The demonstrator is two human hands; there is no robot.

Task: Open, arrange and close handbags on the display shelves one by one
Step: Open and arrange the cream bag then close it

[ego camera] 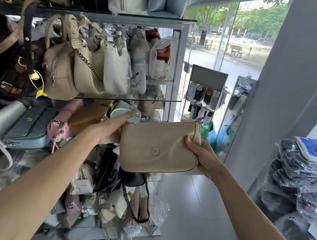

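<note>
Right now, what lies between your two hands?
In the head view, only the beige leather handbag: left hand holds its left edge, right hand grips its right end.

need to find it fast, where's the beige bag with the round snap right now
In the head view, the beige bag is centre frame, held up off the glass shelves between both hands: left hand at its left edge, right hand gripping its right end.

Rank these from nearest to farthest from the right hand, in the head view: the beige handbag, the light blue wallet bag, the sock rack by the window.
1. Beige handbag: gripped by the right hand.
2. Light blue wallet bag: far left, on the shelf.
3. Sock rack: back by the window.
</note>
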